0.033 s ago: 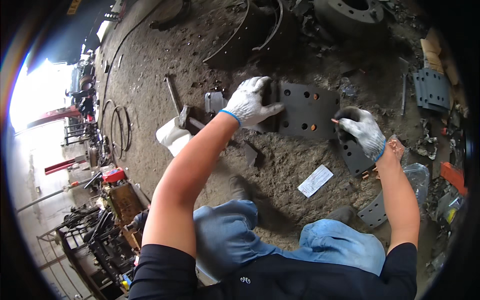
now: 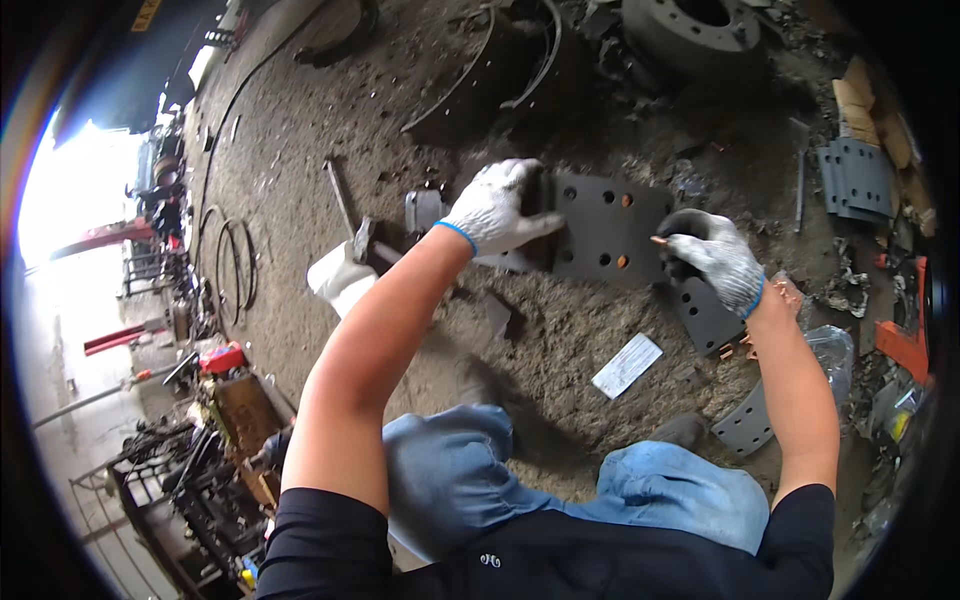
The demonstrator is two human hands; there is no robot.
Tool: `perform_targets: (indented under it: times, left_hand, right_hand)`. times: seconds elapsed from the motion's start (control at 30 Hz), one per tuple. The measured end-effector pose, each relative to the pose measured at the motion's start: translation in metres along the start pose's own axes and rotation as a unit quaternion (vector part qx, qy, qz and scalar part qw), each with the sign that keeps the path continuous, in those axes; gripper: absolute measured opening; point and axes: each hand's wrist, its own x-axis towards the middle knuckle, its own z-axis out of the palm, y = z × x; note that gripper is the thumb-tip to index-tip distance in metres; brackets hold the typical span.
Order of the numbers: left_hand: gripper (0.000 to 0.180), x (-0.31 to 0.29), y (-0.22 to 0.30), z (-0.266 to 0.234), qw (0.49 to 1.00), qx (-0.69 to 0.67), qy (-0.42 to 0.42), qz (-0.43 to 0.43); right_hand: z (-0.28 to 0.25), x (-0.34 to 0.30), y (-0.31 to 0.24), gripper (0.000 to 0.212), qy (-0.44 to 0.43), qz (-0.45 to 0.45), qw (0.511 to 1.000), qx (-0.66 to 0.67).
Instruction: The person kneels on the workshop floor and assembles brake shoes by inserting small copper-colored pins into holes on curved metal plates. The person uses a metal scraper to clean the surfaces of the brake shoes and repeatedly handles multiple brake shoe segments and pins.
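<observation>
In front of me lies a dark grey curved brake lining with rows of holes; two of them, toward its right side, hold copper-coloured rivets. My left hand, in a white glove with a blue cuff, grips the lining's left end, its thumb lying over the top face. By the lining's right edge, my gloved right hand pinches a small copper rivet between thumb and fingertips. Beneath that hand, a second lining rests on the ground, partly covered. Several loose copper rivets are scattered next to it.
A hammer lies left of my left forearm beside a white cloth. Brake shoes and a drum stand at the far side. Stacked linings sit right, a printed paper near my knees.
The whole view has shifted slightly left. My right hand with the rivet is a little further left over the lining's edge; the left hand keeps its grip.
</observation>
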Motion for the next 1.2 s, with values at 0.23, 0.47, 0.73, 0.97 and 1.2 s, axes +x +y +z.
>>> perform_targets:
  times: [0.23, 0.47, 0.73, 0.97, 1.2]
  left_hand:
    - [0.069, 0.011, -0.002, 0.01, 0.988, -0.053, 0.054, 0.136]
    - [0.034, 0.025, -0.008, 0.018, 0.972, -0.145, 0.079, 0.166]
    - [0.03, 0.027, -0.015, 0.023, 0.963, -0.169, 0.1, 0.185]
    - [0.028, 0.027, -0.016, 0.022, 0.961, -0.156, 0.124, 0.193]
    - [0.039, 0.023, -0.027, 0.024, 0.96, -0.161, 0.131, 0.189]
  right_hand:
    - [0.035, 0.022, -0.011, 0.024, 0.047, -0.013, 0.995, -0.083]
    - [0.062, -0.001, 0.004, 0.022, 0.151, -0.004, 0.988, 0.029]
    - [0.106, 0.022, 0.015, 0.023, 0.205, -0.041, 0.969, 0.131]
    - [0.122, 0.046, -0.009, 0.021, 0.216, -0.025, 0.976, 0.008]
    - [0.131, 0.069, -0.038, 0.028, 0.178, -0.009, 0.963, -0.204]
